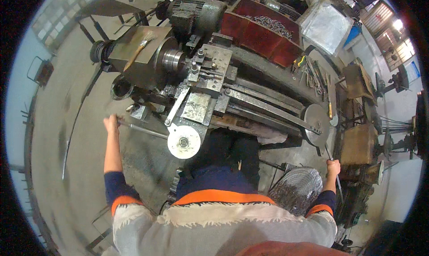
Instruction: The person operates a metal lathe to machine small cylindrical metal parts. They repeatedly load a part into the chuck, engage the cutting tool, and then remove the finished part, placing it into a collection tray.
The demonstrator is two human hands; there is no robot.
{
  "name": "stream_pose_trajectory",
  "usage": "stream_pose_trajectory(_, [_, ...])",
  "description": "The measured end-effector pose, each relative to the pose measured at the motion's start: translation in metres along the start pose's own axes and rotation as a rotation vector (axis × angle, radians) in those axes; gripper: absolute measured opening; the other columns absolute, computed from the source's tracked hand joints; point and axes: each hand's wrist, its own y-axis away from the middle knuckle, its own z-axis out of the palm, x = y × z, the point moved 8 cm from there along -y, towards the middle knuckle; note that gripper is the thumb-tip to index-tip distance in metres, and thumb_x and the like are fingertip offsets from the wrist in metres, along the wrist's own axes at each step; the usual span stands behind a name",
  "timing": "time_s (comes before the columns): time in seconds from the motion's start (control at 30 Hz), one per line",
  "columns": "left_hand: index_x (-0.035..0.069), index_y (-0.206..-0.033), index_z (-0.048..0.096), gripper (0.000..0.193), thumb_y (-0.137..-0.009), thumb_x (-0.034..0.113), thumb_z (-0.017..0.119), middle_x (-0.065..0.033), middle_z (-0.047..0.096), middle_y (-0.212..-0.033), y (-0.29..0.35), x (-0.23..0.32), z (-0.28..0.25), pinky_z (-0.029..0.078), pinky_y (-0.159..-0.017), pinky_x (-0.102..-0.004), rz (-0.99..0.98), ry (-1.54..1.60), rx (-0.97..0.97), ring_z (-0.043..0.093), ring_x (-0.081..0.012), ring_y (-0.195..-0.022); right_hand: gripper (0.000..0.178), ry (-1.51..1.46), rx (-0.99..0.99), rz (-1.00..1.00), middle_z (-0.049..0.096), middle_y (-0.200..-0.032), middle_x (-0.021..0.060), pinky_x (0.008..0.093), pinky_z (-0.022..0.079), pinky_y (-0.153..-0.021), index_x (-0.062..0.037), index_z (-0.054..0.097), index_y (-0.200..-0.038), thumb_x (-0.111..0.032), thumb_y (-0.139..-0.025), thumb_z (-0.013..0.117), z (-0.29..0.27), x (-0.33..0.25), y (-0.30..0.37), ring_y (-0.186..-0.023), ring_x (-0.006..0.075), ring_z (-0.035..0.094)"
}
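My left hand [111, 123] is closed around the outer end of a metal lever [147, 130]. That lever runs to a pale round disc [190, 149] at the front of a small lathe [213, 70]. On the far right, my right hand [333, 167] grips another metal lever [329, 153], just below a dark round wheel [314, 117] at the end of the lathe bed. A flat link bar [178, 106] joins the disc to the slide. The chuck [173, 59] stands left of the tool posts. Whether a workpiece sits in it I cannot tell.
A brush [137, 52] lies on the headstock. Behind the bed stand a motor [196, 12] and a red bin [257, 35] of small metal parts. Hand tools [315, 79] lie at the right. A mesh basket [297, 190] stands below my right arm; more machines line the right wall.
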Motion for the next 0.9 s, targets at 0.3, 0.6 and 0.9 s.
stream_pose_trajectory(0.3, [-0.018, -0.076, 0.044, 0.017, -0.069, -0.002, 0.046, -0.0234, 0.055, -0.07, 0.093, -0.027, -0.077, 0.053, -0.055, -0.0374, -0.04, 0.339, 0.375, 0.06, -0.031, -0.058, 0.039, 0.06, 0.056, 0.137, 0.06, -0.086, 0.0261, 0.0473, 0.046, -0.076, 0.0024, 0.06, -0.085, -0.031, -0.07, 0.046, 0.01, 0.0, 0.078, -0.084, 0.0427, 0.058])
stream_pose_trajectory(0.6, [-0.017, -0.07, 0.051, 0.013, -0.066, -0.007, 0.043, -0.021, 0.056, -0.069, 0.088, -0.017, -0.066, 0.054, -0.058, -0.0368, -0.031, 0.353, 0.467, 0.059, -0.0283, -0.055, 0.044, -0.092, -0.037, 0.188, 0.058, -0.089, 0.0303, 0.0449, 0.043, -0.079, 0.0063, 0.058, -0.084, -0.031, -0.064, 0.048, -0.003, -0.025, 0.118, -0.089, 0.0432, 0.056])
stream_pose_trajectory(0.9, [-0.018, -0.071, 0.051, 0.015, -0.066, -0.007, 0.043, -0.0202, 0.055, -0.067, 0.09, -0.016, -0.068, 0.052, -0.055, -0.0357, -0.064, 0.332, 0.502, 0.058, -0.0282, -0.055, 0.043, -0.085, -0.067, 0.262, 0.059, -0.09, 0.0282, 0.0449, 0.043, -0.08, 0.0058, 0.059, -0.083, -0.032, -0.063, 0.051, -0.003, -0.023, 0.111, -0.089, 0.0413, 0.057])
